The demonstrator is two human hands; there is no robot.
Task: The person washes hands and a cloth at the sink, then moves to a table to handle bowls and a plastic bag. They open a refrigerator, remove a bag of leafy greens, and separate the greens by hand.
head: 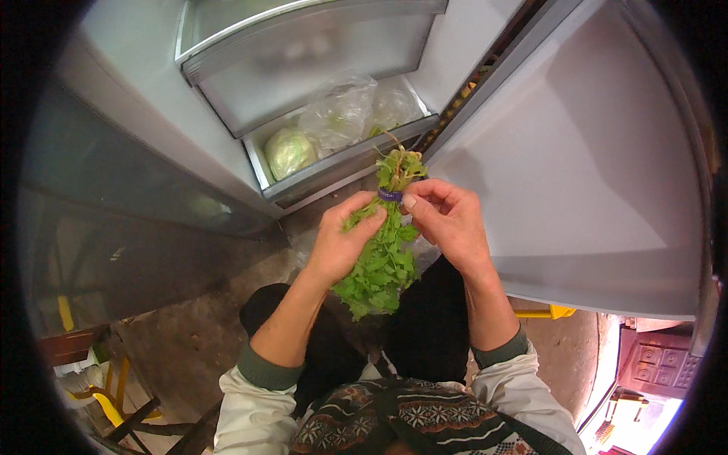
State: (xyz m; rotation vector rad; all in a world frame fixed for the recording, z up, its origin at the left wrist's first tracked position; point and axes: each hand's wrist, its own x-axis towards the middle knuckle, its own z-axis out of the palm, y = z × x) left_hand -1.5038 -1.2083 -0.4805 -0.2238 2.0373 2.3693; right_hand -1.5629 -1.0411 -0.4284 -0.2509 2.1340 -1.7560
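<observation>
A bunch of leafy green herbs hangs over my lap, its leaves toward me and its pale roots pointing at the refrigerator. Around the stems runs a purple band that bears writing. My left hand grips the bunch from the left, thumb across the stems just below the band. At the band's right end, the thumb and fingers of my right hand pinch together; whether they hold the band's end is hard to make out. Clear plastic shows partly behind the bunch.
Ahead stands an open refrigerator with a pulled-out lower drawer. Inside it are a wrapped cabbage and clear plastic bags. An upper drawer sits above. The open door flanks my right side; a dark glossy panel is at left.
</observation>
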